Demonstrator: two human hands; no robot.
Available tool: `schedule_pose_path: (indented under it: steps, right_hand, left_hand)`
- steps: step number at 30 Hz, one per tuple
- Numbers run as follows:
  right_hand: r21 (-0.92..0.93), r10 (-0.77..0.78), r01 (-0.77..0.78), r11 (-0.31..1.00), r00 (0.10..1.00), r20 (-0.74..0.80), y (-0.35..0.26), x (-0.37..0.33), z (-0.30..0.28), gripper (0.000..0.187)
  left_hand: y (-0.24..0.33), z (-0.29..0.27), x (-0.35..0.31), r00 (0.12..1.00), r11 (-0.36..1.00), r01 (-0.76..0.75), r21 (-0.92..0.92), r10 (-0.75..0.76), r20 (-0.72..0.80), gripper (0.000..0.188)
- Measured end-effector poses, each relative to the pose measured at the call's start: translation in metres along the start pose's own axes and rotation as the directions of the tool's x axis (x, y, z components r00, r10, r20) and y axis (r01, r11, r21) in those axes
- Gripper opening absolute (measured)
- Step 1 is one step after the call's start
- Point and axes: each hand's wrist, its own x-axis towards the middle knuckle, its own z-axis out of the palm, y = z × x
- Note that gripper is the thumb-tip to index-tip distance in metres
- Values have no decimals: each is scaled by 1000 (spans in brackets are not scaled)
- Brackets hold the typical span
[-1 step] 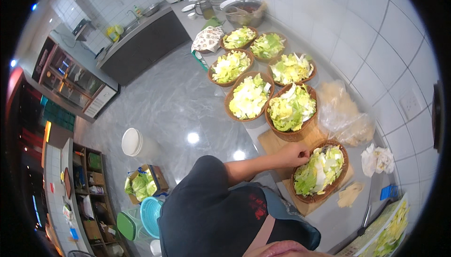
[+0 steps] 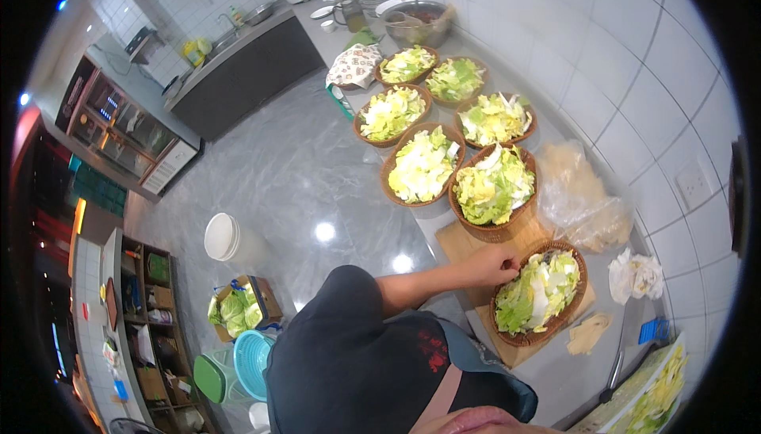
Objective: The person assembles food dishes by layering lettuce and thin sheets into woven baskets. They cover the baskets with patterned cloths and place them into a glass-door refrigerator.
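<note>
My left hand [image 2: 499, 264] is at the left rim of the nearest wicker basket [image 2: 521, 339], its fingers pinched together. Whatever they may hold is too small or hidden to make out. That basket is heaped with torn pale-green and yellow lettuce leaves [image 2: 547, 291] and rests on a wooden cutting board [image 2: 460, 240]. Just beyond it stands another filled basket [image 2: 493, 232], partly over the board. Several more lettuce baskets [image 2: 384, 184] stretch away along the counter. My right hand is not in view.
Right of the baskets lie a clear plastic bag [image 2: 590, 200], crumpled white tissue [image 2: 636, 277], a beige glove-like piece [image 2: 588, 334] and a dark-handled knife [image 2: 616, 370]. A lettuce tray [image 2: 626, 414] stands at lower right. On the floor are a white bucket [image 2: 220, 237] and cabbage box [image 2: 267, 299].
</note>
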Motion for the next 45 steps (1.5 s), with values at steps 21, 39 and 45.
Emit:
schedule_pose_path:
  steps: [21,39,45]
  right_hand:
    - [930,-511,171,325,859,20,-509,-273,-20,30]
    - [930,-934,-239,278,158,320,-1032,-725,125,16]
    - [999,-858,11,-51,-513,-38,-1140,-905,157,16]
  left_hand:
    - [-96,-397,-201,973,974,97,205,-50,-224,18]
    - [-485,-721,-557,282,-44,908,416,-669,-688,24]
    - [-517,-645,-618,206,-18,938,345,-773,-600,15]
